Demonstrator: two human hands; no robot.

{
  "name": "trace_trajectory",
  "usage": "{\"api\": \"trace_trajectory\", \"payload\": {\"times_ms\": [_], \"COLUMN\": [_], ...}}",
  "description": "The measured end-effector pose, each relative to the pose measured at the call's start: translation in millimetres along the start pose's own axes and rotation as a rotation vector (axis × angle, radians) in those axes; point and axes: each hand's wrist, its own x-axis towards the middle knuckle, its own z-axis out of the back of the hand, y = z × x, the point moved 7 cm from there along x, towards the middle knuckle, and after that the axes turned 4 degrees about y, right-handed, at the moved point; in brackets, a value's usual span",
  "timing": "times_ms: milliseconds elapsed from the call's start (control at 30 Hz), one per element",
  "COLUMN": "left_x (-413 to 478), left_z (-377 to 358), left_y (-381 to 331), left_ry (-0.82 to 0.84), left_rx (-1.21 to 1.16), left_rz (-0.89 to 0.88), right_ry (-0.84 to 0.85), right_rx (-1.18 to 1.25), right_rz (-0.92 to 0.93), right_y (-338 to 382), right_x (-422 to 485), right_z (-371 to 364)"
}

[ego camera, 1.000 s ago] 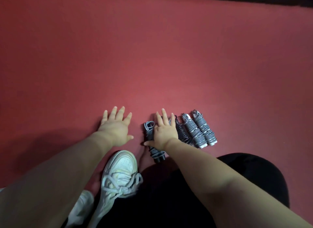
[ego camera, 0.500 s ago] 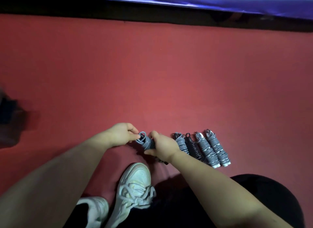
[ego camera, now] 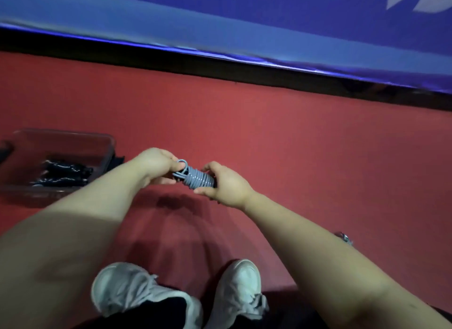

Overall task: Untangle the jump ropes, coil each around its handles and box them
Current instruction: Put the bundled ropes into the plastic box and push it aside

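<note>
rope: grey jump rope coiled tight around its handles, frame centre, held above red floor
axis: long axis runs upper left to lower right, loop end points upper left
left hand: fingers pinch loop end
right hand: grips lower-right end
box: clear plastic box, left edge, black coiled ropes inside

Box cut off at left, dark contents a blur; a rope end barely peeks from behind the right forearm.
</note>
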Motion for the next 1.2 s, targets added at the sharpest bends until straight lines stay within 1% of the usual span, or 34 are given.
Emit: {"api": "trace_trajectory", "payload": {"times_ms": [67,133,200,333,433,500,633,767,867,900,1033,1067,1133,1200], "left_x": [-9.5,-18.5,-26.5,-32.4,-30.3,-24.2,2.7,41.4,67.0,74.2,94.1,97.0,101.9,104.7], "left_z": [43.0,81.4,115.3,170.0,208.7,229.3,252.6,252.1,249.7,248.7,238.9,237.5,238.0,241.3], "left_y": [4.5,12.8,22.1,39.0,51.0,61.3,87.0,118.2,140.7,147.3,165.8,168.7,170.3,167.8], "left_ry": [-0.089,-0.144,-0.173,-0.177,-0.168,-0.166,-0.168,-0.064,0.007,0.026,0.173,0.206,0.248,0.257], "left_rx": [-0.083,-0.128,-0.139,-0.117,-0.028,0.046,0.196,0.327,0.400,0.426,0.555,0.588,0.712,0.931], "left_rz": [0.004,0.004,-0.001,-0.026,-0.042,-0.027,0.051,0.144,0.190,0.201,0.249,0.267,0.308,0.333], "right_ry": [-0.044,-0.066,-0.036,0.012,0.031,0.042,0.148,0.301,0.418,0.475,0.696,0.718,0.730,0.778], "right_rx": [-0.162,-0.302,-0.333,-0.354,-0.424,-0.513,-0.685,-0.924,-1.009,-1.017,-0.905,-0.941,-0.960,-0.965], "right_rz": [0.065,0.133,0.207,0.302,0.366,0.416,0.528,0.662,0.743,0.736,0.567,0.569,0.504,0.464], "right_y": [31.5,65.3,97.9,148.1,178.0,194.5,218.5,227.0,227.7,224.9,210.5,208.7,204.4,197.1], "right_x": [16.7,34.1,53.7,93.2,126.7,151.4,199.2,238.1,260.6,267.4,292.0,298.2,307.6,311.5], "right_z": [2.5,0.9,-6.5,-26.2,-44.2,-55.4,-83.5,-117.4,-143.8,-154.3,-197.2,-208.7,-224.3,-235.1]}}
